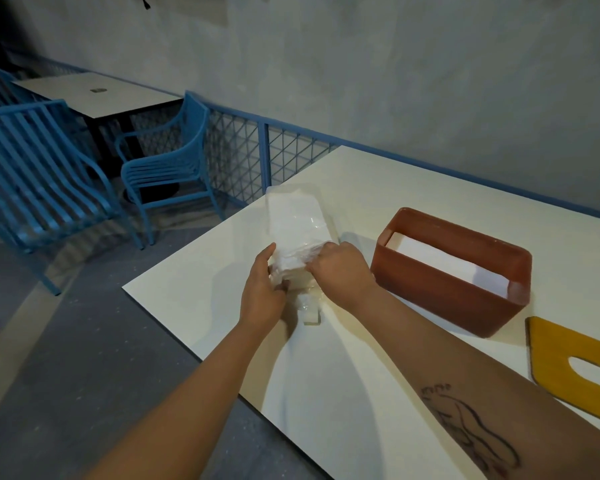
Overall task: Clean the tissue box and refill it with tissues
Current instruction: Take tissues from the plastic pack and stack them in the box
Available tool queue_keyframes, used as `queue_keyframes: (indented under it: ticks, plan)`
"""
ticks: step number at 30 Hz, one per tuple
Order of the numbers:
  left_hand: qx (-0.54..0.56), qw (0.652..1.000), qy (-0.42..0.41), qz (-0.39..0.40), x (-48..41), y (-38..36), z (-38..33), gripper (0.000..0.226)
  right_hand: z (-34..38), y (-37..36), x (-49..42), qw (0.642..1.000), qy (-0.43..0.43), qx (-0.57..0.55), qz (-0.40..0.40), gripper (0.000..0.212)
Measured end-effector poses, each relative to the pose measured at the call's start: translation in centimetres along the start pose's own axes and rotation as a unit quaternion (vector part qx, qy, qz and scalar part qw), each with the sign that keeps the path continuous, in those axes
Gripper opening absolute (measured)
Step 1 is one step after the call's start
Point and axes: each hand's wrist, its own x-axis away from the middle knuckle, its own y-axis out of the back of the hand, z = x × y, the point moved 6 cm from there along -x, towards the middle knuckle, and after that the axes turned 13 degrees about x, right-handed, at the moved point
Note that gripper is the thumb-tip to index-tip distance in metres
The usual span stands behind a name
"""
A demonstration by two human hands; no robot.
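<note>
**Both hands on the tissue pack, box waiting at the right**

The person holds a tissue pack [295, 220] with both hands over the white table [326, 393]. The pack is a white block inside a clear plastic wrap [312, 252]. Its far end points away from the person, and its near end is between the two hands.

The left hand [262, 289] grips the near end of the pack from the left side. Its thumb lies along the upper edge and the other fingers are curled around the pack from below, so they are mostly hidden. The right hand [340, 268] is just beside it, on the right side of the same end. Its fingers are bent tightly, with the knuckles up, and they pinch the crumpled wrap. The fingertips themselves are not visible. Below the two hands a small white piece [309, 311] with some wrap hangs down toward the table; I cannot tell if it touches the surface.

The tissue box [440, 296] stands on the table to the right of the hands, near but apart from them. It is reddish-brown and open on top, with a white stack of tissues [440, 259] inside. The yellow lid [561, 355], with a long slot, lies flat on the table nearer to the person than the box.

Behind the table are a blue mesh railing [257, 150], a blue chair [167, 168] and a second table [97, 91].
</note>
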Motion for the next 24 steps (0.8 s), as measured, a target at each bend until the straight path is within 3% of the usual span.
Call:
queue_keyframes:
  ticks: [6,14,19,22,24]
  plan:
    - [0.016,1.000,0.002,-0.010,0.1,-0.2,-0.1,0.071,0.0,0.9,0.3,0.997,0.004,-0.026,-0.067,0.028]
    - [0.028,1.000,-0.004,-0.009,0.3,0.1,0.4,0.065,-0.4,0.0,3.0,0.978,-0.032,-0.098,-0.182,0.007]
    - [0.045,0.999,-0.005,-0.011,0.3,0.1,0.6,0.069,0.5,-0.2,2.5,0.985,-0.021,-0.101,-0.135,0.047]
    - [0.054,0.998,-0.020,-0.011,0.6,0.0,0.1,0.069,1.5,-0.4,1.7,0.989,-0.016,-0.053,-0.135,0.042]
    - [-0.004,0.997,-0.073,-0.020,1.0,0.2,-0.5,0.072,1.6,-0.3,2.0,0.986,-0.019,-0.068,-0.151,0.039]
